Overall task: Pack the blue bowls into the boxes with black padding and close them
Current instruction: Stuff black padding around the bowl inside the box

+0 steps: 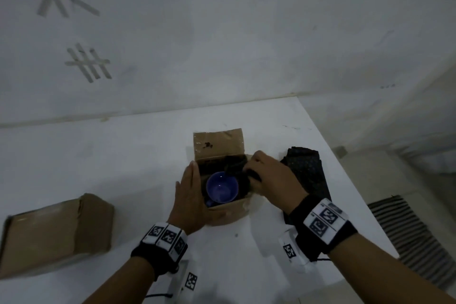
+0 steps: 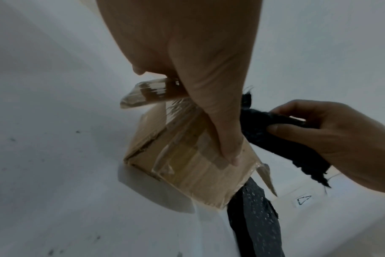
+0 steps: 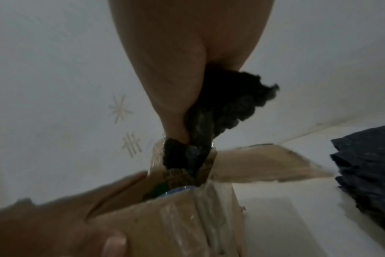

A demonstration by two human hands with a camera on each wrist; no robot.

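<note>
An open cardboard box (image 1: 230,211) stands mid-table with a blue bowl (image 1: 222,186) inside, black padding lining it. My left hand (image 1: 190,195) lies flat against the box's left side, fingers straight; the left wrist view shows the fingers (image 2: 226,139) along the taped wall of the box (image 2: 187,165). My right hand (image 1: 269,175) pinches a piece of black padding (image 1: 237,166) over the box's far right corner. In the right wrist view the padding (image 3: 226,113) hangs from my right hand (image 3: 176,69) into the box (image 3: 176,217), beside a sliver of the bowl (image 3: 180,189).
A stack of black padding sheets (image 1: 308,168) lies right of the box, near the table's right edge. A closed cardboard box (image 1: 56,232) sits at the front left. The open box's rear flap (image 1: 217,145) stands upright. A wall runs behind the white table (image 1: 123,155).
</note>
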